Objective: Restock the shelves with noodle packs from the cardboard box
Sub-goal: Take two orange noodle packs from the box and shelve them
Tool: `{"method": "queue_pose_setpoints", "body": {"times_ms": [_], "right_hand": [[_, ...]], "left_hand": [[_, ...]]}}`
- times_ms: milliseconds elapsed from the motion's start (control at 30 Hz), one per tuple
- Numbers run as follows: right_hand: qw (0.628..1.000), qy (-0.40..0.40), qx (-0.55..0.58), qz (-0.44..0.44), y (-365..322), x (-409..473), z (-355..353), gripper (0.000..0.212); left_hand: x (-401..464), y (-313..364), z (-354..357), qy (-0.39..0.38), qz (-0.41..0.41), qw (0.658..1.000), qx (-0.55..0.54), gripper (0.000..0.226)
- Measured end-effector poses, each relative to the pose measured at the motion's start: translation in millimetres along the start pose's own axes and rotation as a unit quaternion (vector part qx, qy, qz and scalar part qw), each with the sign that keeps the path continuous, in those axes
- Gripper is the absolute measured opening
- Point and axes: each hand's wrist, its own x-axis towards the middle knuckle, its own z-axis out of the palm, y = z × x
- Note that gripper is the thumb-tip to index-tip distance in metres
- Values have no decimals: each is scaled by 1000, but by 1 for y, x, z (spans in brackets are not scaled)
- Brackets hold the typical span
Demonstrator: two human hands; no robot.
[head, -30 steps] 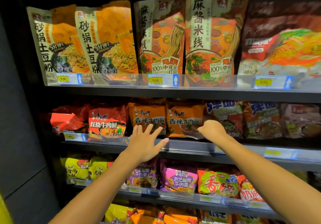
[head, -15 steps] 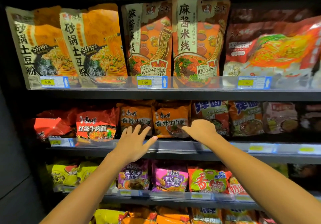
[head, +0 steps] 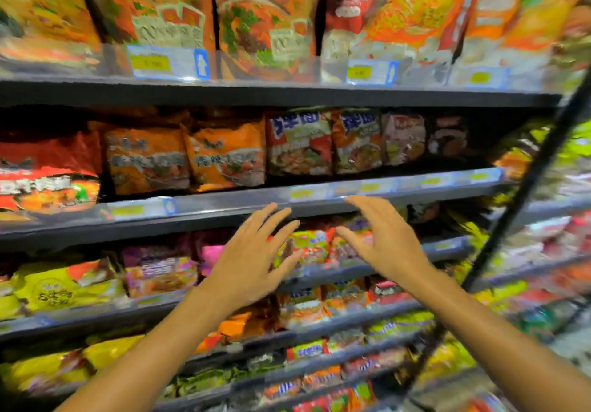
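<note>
Right now neither of our hands holds anything. Our left hand (head: 252, 261) is spread wide, fingers fanned and palm turned away from us, and our right hand (head: 383, 245) is just beside it, also wide, fingers loosely curved and thumb pointing toward the left one. The two are near each other but not touching, both held in the air in front of the shelving, just below the edge of the middle shelf (head: 224, 207); our right fingertips overlap that rail in the view, though we cannot tell if they touch it.

Above the hands, on that shelf, two orange noodle packs (head: 185, 159) stand side by side, with a red noodle pack (head: 48, 175) to their left and red-and-blue noodle packs (head: 323, 141) to their right. Behind our hands the next shelf down carries purple and pink packs (head: 160, 271) and yellow packs (head: 60, 290) further left. On the top shelf stand tall orange noodle pouches (head: 204, 5) behind a clear strip with yellow price tags (head: 168, 64). A dark upright post (head: 524, 187) slants down the right side. The whole view is smeared with blur, so the print on the packs is unreadable. The cardboard box is not in view.
</note>
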Motion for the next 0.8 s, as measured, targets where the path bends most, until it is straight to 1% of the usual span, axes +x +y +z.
{"method": "queue_pose_setpoints", "body": {"times_ms": [67,167,233,300,367,433,467,567,600,667,733,800], "right_hand": [[1000,-22,-11,1,26,-29,-3,60],[996,-70,-26,39,61,-73,-13,64],[994,-90,-29,59,83,-102,-21,71],[991,-112,-28,65,105,-132,-32,79],[982,-158,-15,106,129,-162,-45,80],[969,-200,-10,142,152,-193,-62,80],[967,-207,-11,150,166,-210,-70,79],[960,-213,-9,180,210,-265,-105,78],[959,-214,-13,186,226,-286,-119,78],[959,-205,-39,193,257,-327,-146,76],[951,-207,-48,223,287,-370,-172,76],[939,-222,-52,259,314,-413,-195,78]], "left_hand": [[9,20,18,-18,25,999,-21,60],[24,53,37,-54,52,997,-37,62],[32,78,46,-80,61,994,-39,66],[39,106,53,-114,57,991,-36,74],[43,133,63,-136,62,988,-24,80],[47,163,73,-159,74,984,-23,77],[48,181,77,-168,77,982,-25,76],[57,252,90,-193,91,976,-34,91],[60,279,95,-206,98,973,-39,93],[67,332,109,-218,127,967,-39,90],[74,384,127,-212,146,965,-48,83],[81,435,144,-238,164,955,-73,86]]}}
